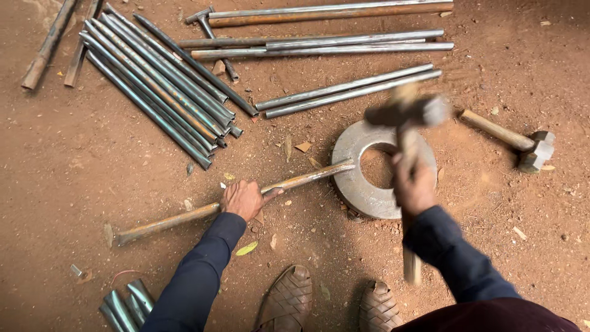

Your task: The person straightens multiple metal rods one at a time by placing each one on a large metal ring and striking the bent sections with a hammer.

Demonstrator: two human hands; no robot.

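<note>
My left hand point(244, 198) grips a long rusty metal rod point(172, 220) that lies across the dirt. The rod's far end rests on the rim of a thick round steel ring point(355, 184) with a hole in its middle. My right hand point(413, 184) holds the wooden handle of a hammer point(407, 112). The hammer's dark head is blurred and raised above the ring's far side. Both sleeves are dark blue.
Several steel pipes point(157, 77) lie fanned at upper left, with more long pipes point(344, 92) across the top. A second hammer point(522, 144) lies on the dirt at right. Short pipe pieces point(126, 307) sit at bottom left. My two brown woven shoes point(289, 301) are at the bottom.
</note>
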